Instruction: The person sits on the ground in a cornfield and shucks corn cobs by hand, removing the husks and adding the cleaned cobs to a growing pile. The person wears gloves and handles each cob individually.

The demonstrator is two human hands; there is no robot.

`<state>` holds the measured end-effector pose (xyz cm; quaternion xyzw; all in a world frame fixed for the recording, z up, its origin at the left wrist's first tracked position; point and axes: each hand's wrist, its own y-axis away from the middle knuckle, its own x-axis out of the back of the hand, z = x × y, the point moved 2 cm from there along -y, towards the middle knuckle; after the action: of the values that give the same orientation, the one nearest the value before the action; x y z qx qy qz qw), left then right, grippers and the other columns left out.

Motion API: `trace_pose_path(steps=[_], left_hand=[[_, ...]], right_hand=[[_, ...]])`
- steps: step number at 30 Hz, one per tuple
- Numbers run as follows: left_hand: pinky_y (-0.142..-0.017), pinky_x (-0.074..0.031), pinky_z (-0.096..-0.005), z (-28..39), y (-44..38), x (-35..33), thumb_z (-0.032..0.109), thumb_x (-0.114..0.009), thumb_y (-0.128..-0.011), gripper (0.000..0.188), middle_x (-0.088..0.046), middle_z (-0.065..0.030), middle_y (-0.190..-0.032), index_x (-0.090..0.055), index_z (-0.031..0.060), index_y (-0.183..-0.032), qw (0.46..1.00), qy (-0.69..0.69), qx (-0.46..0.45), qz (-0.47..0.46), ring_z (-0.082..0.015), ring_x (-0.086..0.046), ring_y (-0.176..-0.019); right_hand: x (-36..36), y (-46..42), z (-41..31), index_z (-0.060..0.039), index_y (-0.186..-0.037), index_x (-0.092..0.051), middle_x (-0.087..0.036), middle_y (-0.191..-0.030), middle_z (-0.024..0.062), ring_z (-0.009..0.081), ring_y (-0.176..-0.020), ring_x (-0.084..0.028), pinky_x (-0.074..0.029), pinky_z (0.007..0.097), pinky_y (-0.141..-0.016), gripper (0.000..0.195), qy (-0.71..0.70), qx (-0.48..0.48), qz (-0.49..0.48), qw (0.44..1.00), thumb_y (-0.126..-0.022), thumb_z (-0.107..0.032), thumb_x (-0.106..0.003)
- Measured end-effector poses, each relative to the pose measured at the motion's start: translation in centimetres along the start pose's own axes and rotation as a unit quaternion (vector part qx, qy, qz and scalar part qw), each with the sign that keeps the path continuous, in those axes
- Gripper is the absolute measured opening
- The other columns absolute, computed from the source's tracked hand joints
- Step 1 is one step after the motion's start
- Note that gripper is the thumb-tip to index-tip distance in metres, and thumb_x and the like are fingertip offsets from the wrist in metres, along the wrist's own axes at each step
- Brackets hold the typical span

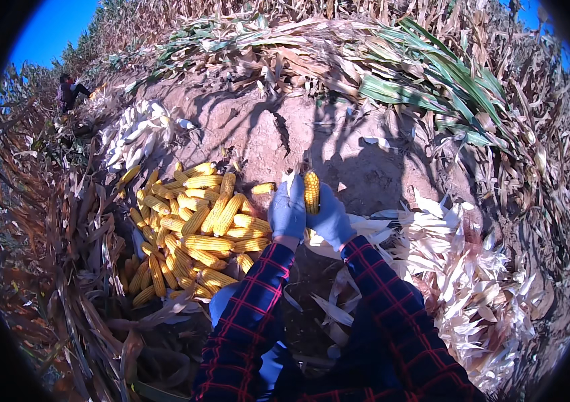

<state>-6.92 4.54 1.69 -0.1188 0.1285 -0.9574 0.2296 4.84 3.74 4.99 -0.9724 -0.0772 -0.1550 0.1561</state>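
My left hand (287, 208), in a grey-blue work glove, is closed on pale husk leaves at the middle of the view. Against it, my right hand (331, 218), gloved alike, has a yellow ear of corn (311, 193) in its grip, upright, its kernels bare on the side I see. The fingertips are partly hidden behind the gloves and the ear. Just left of my hands lies a heap of husked corn ears (209, 216), and one short ear (263, 188) lies apart on the soil near my left glove.
Stripped corn husks (446, 251) are piled at the right. Ears in pale husks (139, 128) lie at the upper left. Cut green and dry stalks (405, 75) stretch across the far side of the bare soil (255, 125). A person (67, 94) sits far off at the upper left.
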Motion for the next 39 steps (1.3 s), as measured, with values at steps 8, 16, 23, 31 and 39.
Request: trace_pose_path(steps=[8,16,23,31,39], left_hand=[[-0.078,-0.046,-0.0273,1.9,0.2,0.8,0.031,-0.052,-0.094,0.036,-0.066,-0.0074,-0.095,-0.063,0.0001,-0.109,0.994,0.000,0.111,-0.011,-0.0114,-0.057,-0.088],[-0.081,-0.048,-0.0346,5.2,0.4,0.8,0.040,-0.058,-0.088,0.042,-0.066,-0.0146,-0.098,-0.058,0.0075,-0.115,0.996,-0.019,-0.072,-0.051,-0.0262,-0.063,-0.093],[-0.063,-0.045,-0.0301,1.4,-0.9,1.0,0.032,-0.057,-0.092,0.031,-0.065,-0.0083,-0.076,-0.065,0.0017,-0.089,0.996,0.019,0.059,-0.058,-0.0136,-0.054,-0.067],[-0.073,-0.046,-0.0458,1.2,-1.6,3.3,0.052,-0.045,-0.089,0.055,-0.063,-0.0245,-0.085,-0.065,0.0008,-0.084,0.970,-0.230,0.075,0.000,-0.0417,-0.060,-0.084],[-0.064,-0.045,-0.0335,-1.5,-3.1,7.7,0.038,-0.054,-0.091,0.040,-0.061,-0.0078,-0.077,-0.061,-0.0008,-0.083,0.960,0.076,0.225,0.148,-0.0152,-0.055,-0.069]], right_hand=[[-1.3,-1.1,4.7,-0.0037,-0.114,-0.051,-0.065,-0.097,0.0145,0.0266,-0.090,-0.065,-0.050,0.0351,-0.079,0.063,-0.077,0.012,-0.043,0.996,-0.064,-0.025,-0.082],[-0.5,-1.3,3.6,-0.0015,-0.112,-0.055,-0.065,-0.097,0.0089,0.0165,-0.087,-0.062,-0.049,0.0299,-0.079,0.060,-0.190,-0.052,-0.118,0.973,-0.061,-0.016,-0.083],[0.0,0.1,1.7,-0.0025,-0.119,-0.050,-0.063,-0.101,0.0055,0.0130,-0.090,-0.059,-0.049,0.0293,-0.081,0.067,-0.198,-0.001,-0.187,0.962,-0.060,-0.009,-0.082],[3.0,-0.8,2.4,-0.0011,-0.117,-0.052,-0.063,-0.103,0.0124,0.0207,-0.092,-0.063,-0.050,0.0318,-0.080,0.069,-0.007,-0.047,-0.070,0.996,-0.062,-0.029,-0.082],[9.6,-2.3,3.2,-0.0005,-0.107,-0.054,-0.060,-0.093,0.0068,0.0186,-0.082,-0.062,-0.053,0.0309,-0.071,0.034,-0.448,-0.109,0.135,0.877,-0.077,-0.010,-0.069]])
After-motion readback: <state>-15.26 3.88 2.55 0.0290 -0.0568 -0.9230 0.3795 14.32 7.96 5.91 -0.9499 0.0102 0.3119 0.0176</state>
